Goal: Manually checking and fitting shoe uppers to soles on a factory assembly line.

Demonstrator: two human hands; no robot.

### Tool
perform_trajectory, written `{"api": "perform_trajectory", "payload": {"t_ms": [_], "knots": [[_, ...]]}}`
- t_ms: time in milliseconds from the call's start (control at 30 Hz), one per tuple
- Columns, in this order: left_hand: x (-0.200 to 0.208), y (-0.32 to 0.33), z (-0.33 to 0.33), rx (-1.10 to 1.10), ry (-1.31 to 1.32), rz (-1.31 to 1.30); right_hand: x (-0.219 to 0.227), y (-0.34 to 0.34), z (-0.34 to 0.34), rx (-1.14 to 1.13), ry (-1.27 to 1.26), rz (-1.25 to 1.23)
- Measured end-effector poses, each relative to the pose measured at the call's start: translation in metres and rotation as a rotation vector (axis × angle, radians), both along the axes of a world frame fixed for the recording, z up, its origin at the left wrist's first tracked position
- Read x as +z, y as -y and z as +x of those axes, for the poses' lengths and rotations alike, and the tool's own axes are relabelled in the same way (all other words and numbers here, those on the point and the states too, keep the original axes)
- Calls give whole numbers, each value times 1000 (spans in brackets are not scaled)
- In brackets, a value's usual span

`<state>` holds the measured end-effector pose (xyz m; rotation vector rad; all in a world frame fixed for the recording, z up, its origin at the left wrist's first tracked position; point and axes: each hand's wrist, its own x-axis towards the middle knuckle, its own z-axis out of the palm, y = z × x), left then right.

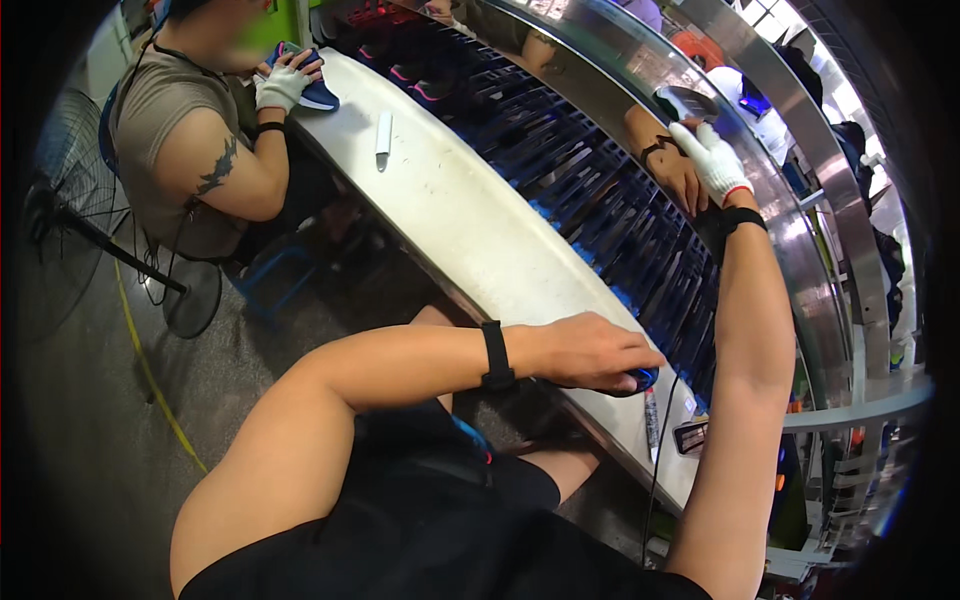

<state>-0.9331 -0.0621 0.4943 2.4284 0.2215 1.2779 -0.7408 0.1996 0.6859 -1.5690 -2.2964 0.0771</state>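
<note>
My left hand (pixel 592 350) is bare, with a black band at the wrist. Its fingers curl over a small, dark blue rounded thing (pixel 643 379) at the edge of the pale worktop (pixel 455 235); most of that thing is hidden under the hand. Far up to the right, my right hand (pixel 714 165) wears a white knit glove, its thumb and fingers stretched out and apart. Its fingertips are at the lower edge of a grey oval piece (pixel 687 103) by the shiny metal panel; whether they touch it, I cannot tell. The panel mirrors a bare hand beside the glove.
A marker pen (pixel 652 425), a dark cable (pixel 660 455) and a phone-like device (pixel 690 437) are near my left hand. A white tube (pixel 384 140) lies farther along. Dark slatted rollers (pixel 600 190) run beside the worktop. At far left a co-worker's gloved hand (pixel 284 84) holds a blue shoe (pixel 317 95).
</note>
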Motion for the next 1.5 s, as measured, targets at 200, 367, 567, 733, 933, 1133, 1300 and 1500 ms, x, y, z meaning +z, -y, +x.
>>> {"api": "perform_trajectory", "payload": {"t_ms": [200,367,567,733,933,1133,1300,1500], "knots": [[-13,19,10,49,30,-9,1,11,-12,-86,85,39],[-14,26,11,45,46,-18,-6,5,1,0,128,41],[-12,29,5,31,62,-33,1,24,-15,-121,77,50],[-14,26,-6,47,93,-35,-20,51,20,-83,-60,313],[-21,30,-15,23,204,-114,-76,200,48,11,-378,865],[2,37,-39,-1,35,-156,-152,349,69,118,-502,793],[34,48,-63,294,-153,27,-208,412,46,-182,-1232,499],[35,71,-84,268,-69,-402,-185,439,-23,11,-1221,49]]}}
